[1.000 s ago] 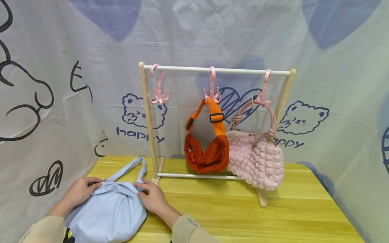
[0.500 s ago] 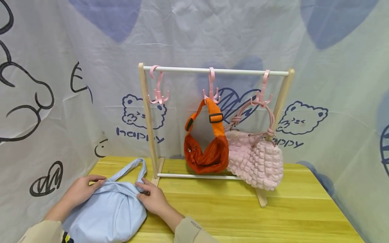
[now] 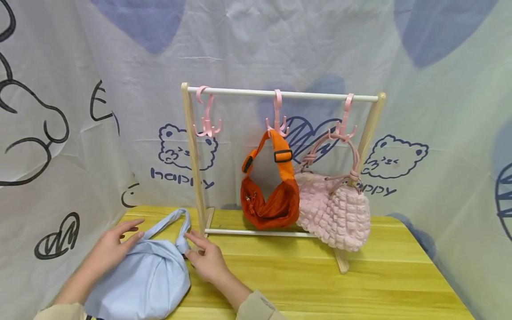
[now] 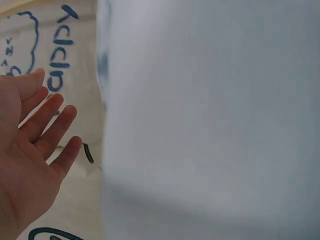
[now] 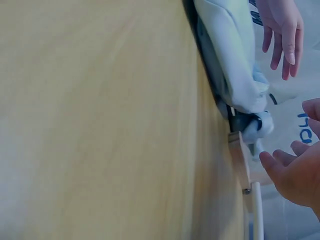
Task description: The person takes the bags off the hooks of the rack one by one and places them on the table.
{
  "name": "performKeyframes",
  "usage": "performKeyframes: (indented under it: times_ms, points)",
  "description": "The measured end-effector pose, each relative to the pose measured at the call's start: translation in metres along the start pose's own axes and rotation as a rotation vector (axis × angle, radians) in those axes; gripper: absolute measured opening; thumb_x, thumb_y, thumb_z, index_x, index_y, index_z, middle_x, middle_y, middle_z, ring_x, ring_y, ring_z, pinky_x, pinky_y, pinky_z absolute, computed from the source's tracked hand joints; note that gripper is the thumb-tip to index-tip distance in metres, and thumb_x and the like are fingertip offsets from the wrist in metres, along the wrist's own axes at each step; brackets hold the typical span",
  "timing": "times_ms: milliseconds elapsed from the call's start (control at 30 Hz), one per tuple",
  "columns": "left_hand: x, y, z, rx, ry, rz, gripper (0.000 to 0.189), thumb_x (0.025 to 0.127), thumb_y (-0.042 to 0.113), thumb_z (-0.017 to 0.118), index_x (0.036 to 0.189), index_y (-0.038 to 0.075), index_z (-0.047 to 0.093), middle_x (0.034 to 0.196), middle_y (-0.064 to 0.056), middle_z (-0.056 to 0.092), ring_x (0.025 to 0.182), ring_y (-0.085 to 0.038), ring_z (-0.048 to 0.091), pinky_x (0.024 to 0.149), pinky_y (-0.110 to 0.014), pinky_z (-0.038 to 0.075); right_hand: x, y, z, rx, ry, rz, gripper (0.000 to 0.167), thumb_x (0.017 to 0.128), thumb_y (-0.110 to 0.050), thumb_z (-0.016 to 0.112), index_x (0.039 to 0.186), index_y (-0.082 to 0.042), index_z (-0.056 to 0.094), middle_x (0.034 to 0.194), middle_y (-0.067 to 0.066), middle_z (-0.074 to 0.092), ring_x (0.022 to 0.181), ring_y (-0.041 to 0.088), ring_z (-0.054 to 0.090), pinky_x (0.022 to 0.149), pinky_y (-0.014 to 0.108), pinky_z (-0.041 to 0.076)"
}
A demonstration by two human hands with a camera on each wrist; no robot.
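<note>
"Head view: what supports the blue bag (image 3: 148,280)?"
"Just the table (image 3: 304,286), left of the rack (image 3: 240,92). Left hand (image 3: 109,248) and right hand (image 3: 209,260) flank its strap (image 3: 167,220), fingers relaxed, apparently gripping nothing."

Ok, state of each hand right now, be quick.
Left hand: open, fingers loosely extended, holding nothing, beside the light blue bag.
Right hand: open, holding nothing, by the bag's strap.
</note>
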State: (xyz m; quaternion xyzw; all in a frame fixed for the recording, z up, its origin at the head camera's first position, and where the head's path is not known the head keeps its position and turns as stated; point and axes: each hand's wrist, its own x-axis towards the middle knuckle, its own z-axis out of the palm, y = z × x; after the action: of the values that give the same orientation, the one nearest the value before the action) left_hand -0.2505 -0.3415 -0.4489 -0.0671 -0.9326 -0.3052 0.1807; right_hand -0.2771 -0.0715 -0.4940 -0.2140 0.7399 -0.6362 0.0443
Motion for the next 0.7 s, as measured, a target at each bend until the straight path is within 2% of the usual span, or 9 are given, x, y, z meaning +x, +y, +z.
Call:
performKeyframes:
  times_ms: [67,100,233,333,500,700]
  points:
    - [-0.002,0.007,0.002,-0.017,0.025,0.006,0.044,0.102,0.016,0.067,0.142,0.000,0.060,0.132,-0.027,0.064,0.114,-0.045,0.063,0.094,-0.058,0.050,-0.002,-0.003,-0.004,0.013,0.004,-0.007,0.045,0.098,-0.009,0.067,0.142,-0.017,0.066,0.157,0.001,0.051,0.148,0.029,0.043,0.112,0.047,0.047]
    - [-0.002,0.010,0.003,-0.021,0.041,0.011,0.044,0.102,0.017,0.068,0.142,0.001,0.060,0.133,-0.025,0.065,0.114,-0.039,0.063,0.094,-0.051,0.051,-0.003,-0.004,-0.007,0.023,0.008,-0.007,0.045,0.098,-0.010,0.067,0.142,-0.017,0.066,0.157,0.000,0.051,0.148,0.029,0.042,0.112,0.048,0.047]
    - [-0.005,0.021,0.010,-0.056,0.115,0.066,0.041,0.100,0.014,0.072,0.139,0.004,0.064,0.134,-0.019,0.066,0.109,-0.002,0.061,0.089,-0.019,0.047,-0.008,-0.007,-0.017,0.053,0.020,-0.036,0.045,0.098,-0.008,0.066,0.142,-0.013,0.066,0.158,0.004,0.050,0.147,0.029,0.043,0.111,0.044,0.048]
    - [-0.008,0.027,0.015,-0.092,0.146,0.094,0.042,0.099,0.013,0.072,0.139,0.005,0.065,0.135,-0.018,0.066,0.107,0.015,0.053,0.088,-0.007,0.042,-0.011,-0.010,-0.025,0.067,0.031,-0.070,0.044,0.098,-0.006,0.066,0.141,-0.011,0.066,0.158,0.008,0.050,0.147,0.028,0.044,0.108,0.044,0.051]
    - [-0.013,0.042,0.021,-0.141,0.174,0.121,0.044,0.097,0.008,0.073,0.140,0.005,0.064,0.134,-0.018,0.066,0.109,0.017,0.053,0.088,-0.006,0.043,-0.016,-0.015,-0.038,0.055,0.050,-0.094,0.044,0.099,-0.007,0.065,0.142,-0.012,0.066,0.158,0.004,0.051,0.148,0.027,0.043,0.110,0.051,0.048]
    - [-0.013,0.062,0.028,-0.159,0.149,0.120,0.045,0.100,0.013,0.072,0.144,0.010,0.062,0.138,-0.013,0.066,0.112,0.013,0.054,0.090,-0.008,0.044,-0.021,-0.021,-0.056,0.049,0.064,-0.144,0.047,0.099,-0.005,0.066,0.144,-0.016,0.064,0.158,-0.001,0.050,0.148,0.024,0.043,0.112,0.043,0.047]
